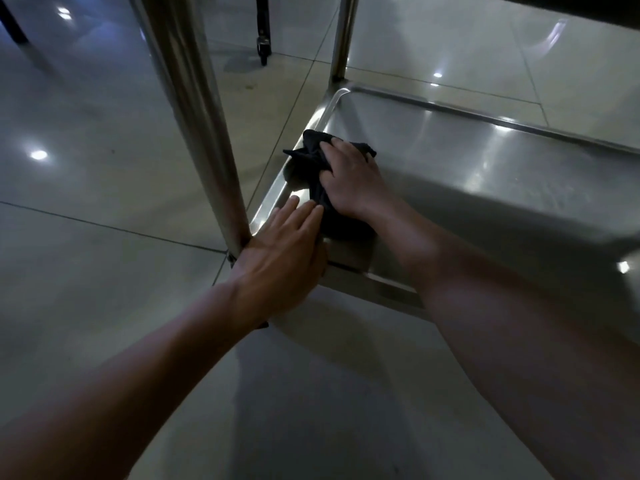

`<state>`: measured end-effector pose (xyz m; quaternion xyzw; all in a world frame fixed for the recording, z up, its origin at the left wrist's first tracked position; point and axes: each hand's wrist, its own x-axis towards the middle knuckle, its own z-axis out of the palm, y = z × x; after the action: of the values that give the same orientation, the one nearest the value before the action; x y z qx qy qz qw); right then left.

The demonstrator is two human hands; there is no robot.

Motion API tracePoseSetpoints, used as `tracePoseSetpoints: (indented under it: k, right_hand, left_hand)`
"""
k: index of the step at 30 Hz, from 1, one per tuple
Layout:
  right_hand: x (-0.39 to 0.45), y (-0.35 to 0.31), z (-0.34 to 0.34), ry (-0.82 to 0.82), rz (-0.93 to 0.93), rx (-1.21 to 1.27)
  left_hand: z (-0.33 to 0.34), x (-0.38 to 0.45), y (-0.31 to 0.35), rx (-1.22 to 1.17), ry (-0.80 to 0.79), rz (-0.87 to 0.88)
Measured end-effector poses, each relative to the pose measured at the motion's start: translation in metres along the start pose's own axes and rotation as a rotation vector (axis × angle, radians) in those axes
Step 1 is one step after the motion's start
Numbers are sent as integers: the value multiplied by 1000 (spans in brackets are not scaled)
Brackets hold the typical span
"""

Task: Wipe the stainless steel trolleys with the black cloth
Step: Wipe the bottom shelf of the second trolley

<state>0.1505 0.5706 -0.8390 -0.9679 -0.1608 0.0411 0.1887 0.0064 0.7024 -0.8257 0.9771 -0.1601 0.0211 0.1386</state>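
Note:
The bottom shelf of a stainless steel trolley (485,161) fills the right half of the view, low above the floor. My right hand (349,178) grips a crumpled black cloth (308,164) and presses it on the shelf near its left rim. My left hand (280,251) lies flat with straight fingers on the shelf's near left corner, beside the upright post (194,109). Its fingertips touch the cloth's edge.
A second steel post (343,36) rises at the shelf's far left corner. Glossy light floor tiles (86,168) surround the trolley. A black caster leg (264,32) stands at the back, and a dark leg (12,22) at the far left.

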Motion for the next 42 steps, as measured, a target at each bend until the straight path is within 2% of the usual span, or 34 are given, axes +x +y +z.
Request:
tracePoseSetpoints:
  k: [6,12,19,34,42]
  right_hand:
    - [-49,34,-8,-36,17,-4]
    - [-115,92,-29,-43,19,-3]
    - [-190,170,-59,-23,56,1]
    - [-336,359,-138,43,272,-63]
    - [-392,422,-160,73,378,-69]
  left_hand:
    - [3,14,16,14,-60,-53]
    - [11,19,79,42,-85,-66]
    - [36,26,168,71,-185,5]
    - [87,62,374,47,-169,248]
    - [109,81,457,59,-221,339]
